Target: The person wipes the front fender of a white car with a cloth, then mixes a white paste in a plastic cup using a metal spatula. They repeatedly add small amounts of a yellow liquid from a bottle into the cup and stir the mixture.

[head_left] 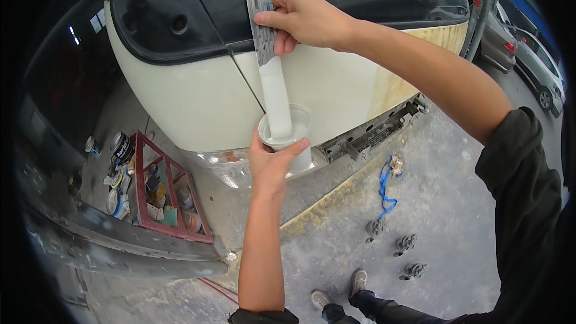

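White paint coats the lower end of a metal ruler (261, 18), which the right hand (306, 19) pinches shut near its middle, holding it upright against the cream car panel (192, 102). Below, the left hand (271, 162) wraps closed around a clear plastic cup (287, 132), with the ruler's tip inside. Stirring well probably means keeping the cup level and the tip low, scraping the bottom. Down left, a red rack (171, 204) holds tins on the floor (444, 204).

Dusty concrete floor (444, 216) in daylight; a cream car body (192, 96) fills the upper frame, a red rack (171, 204) lower left, parked cars (540, 66) upper right
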